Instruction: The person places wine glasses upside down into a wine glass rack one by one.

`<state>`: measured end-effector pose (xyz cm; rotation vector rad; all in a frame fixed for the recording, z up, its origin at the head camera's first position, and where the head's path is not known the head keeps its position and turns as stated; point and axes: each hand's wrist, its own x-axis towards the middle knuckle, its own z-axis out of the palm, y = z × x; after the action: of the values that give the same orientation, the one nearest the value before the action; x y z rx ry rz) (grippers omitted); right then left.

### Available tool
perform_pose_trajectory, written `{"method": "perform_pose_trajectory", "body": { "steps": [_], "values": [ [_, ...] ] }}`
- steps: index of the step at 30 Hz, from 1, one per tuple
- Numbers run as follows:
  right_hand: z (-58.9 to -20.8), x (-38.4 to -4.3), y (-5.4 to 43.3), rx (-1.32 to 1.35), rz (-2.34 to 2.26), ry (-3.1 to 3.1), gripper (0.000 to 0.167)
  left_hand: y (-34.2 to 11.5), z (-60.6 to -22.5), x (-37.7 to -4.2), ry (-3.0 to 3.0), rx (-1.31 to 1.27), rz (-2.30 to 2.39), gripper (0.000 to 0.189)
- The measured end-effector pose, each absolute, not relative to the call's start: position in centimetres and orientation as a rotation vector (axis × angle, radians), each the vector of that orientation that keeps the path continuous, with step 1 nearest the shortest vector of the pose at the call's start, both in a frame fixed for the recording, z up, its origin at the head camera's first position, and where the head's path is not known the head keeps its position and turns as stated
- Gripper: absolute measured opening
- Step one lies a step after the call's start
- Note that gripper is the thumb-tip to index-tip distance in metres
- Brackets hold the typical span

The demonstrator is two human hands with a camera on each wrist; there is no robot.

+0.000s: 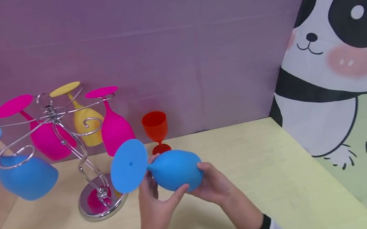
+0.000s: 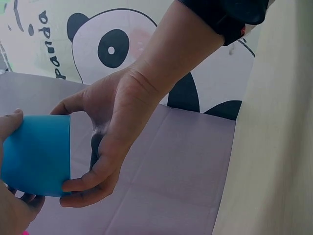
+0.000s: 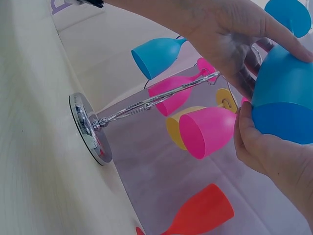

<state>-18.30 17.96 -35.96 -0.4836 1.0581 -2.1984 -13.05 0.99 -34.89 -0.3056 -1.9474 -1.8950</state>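
Note:
Both hands hold a blue plastic goblet [image 1: 176,171] above the table, lying on its side with its round foot to the left. My left hand [image 1: 157,205] grips it near where stem meets bowl, its thumb along the bowl's underside. At the rim end, my right hand [image 1: 214,184] holds the bowl between thumb and fingers. The goblet's open mouth [image 3: 286,122] shows in the right wrist view. Left of the hands stands a silver wire goblet rack [image 1: 102,194], with another blue goblet [image 1: 28,176], two pink goblets [image 1: 116,128] and a yellow goblet [image 1: 89,123] hanging upside down.
Behind the hands, a red goblet [image 1: 156,127] stands upright on the pale wooden table [image 1: 272,180]. A purple backdrop [image 1: 196,59] rises along the table's far edge. A panda-printed cloth [image 1: 343,61] hangs on the right.

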Motion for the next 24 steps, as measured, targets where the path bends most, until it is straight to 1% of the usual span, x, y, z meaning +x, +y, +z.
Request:
{"method": "perform_pose_trajectory", "body": {
  "steps": [6,13,19,24],
  "values": [
    [-36.0,-18.3,17.9,-0.505,-2.192,1.058,0.092,0.6,-34.8,-13.0,-1.932,-0.353,-1.858,0.081],
    [-35.9,-18.2,17.8,-0.522,-2.183,1.068,0.094,0.5,-34.4,-12.8,-1.919,-0.365,-1.807,0.083],
    [-35.7,-18.4,17.8,-0.589,-2.179,1.096,0.082,-0.3,-34.1,-12.6,-1.947,-0.336,-1.734,0.088],
    [-35.7,-18.6,17.8,-0.578,-2.209,1.098,0.072,-1.5,-33.5,-12.8,-1.946,-0.344,-1.580,0.092]
  ]
}}
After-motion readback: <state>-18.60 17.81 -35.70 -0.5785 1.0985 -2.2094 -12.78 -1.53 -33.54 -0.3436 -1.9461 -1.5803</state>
